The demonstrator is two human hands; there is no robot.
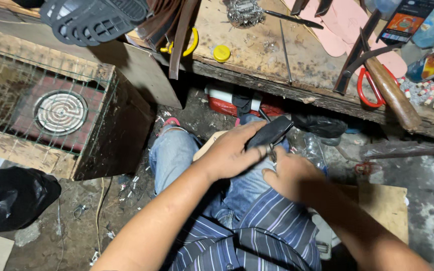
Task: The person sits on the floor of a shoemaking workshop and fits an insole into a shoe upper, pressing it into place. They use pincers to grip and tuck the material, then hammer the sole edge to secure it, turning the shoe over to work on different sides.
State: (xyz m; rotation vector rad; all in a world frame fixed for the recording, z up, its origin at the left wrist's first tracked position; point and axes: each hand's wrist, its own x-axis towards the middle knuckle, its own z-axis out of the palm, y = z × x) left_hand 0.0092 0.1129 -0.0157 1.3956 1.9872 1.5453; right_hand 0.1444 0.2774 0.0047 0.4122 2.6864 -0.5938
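Observation:
My left hand (232,152) grips a dark shoe piece (271,131), black and flat, held over my lap above my jeans. Right beside it, my right hand (290,175) is closed around a small metal tool (272,152) whose tip touches the dark piece near my left thumb. Both hands meet just below the front edge of the wooden workbench (277,75). The tool's shape is mostly hidden by my fingers.
On the bench lie red-handled scissors (370,88), a wooden-handled hammer (393,95), pink insoles (342,25), a yellow cap (221,53) and a thin metal rod (285,47). A wire-covered wooden box with an electric coil (60,112) stands left. A black bag (11,198) lies lower left.

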